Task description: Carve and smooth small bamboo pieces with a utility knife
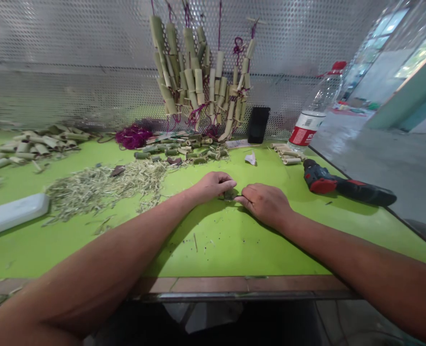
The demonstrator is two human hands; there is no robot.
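Observation:
My left hand (pixel 215 185) and my right hand (pixel 267 202) meet over the green tabletop, fingers bent and thumbs pressed in. Between their fingertips is a small dark greenish piece (pixel 229 194), mostly covered, so its kind is unclear. The left fingers close around it from the left. The right thumb and forefinger pinch at its right side; whether they hold a separate thing is hidden. Behind the hands lie short cut bamboo tubes (pixel 198 160). Left of them spreads a heap of bamboo shavings (pixel 101 187).
Strung bamboo pieces (pixel 189 81) hang against the perforated metal panel (pixel 90 43). Purple string (pixel 133 137), a phone (pixel 258 125), a plastic bottle (pixel 303 127) and a cordless drill (pixel 346 186) stand or lie around. A white case (pixel 14 214) lies left; more bamboo (pixel 43 144) is piled behind.

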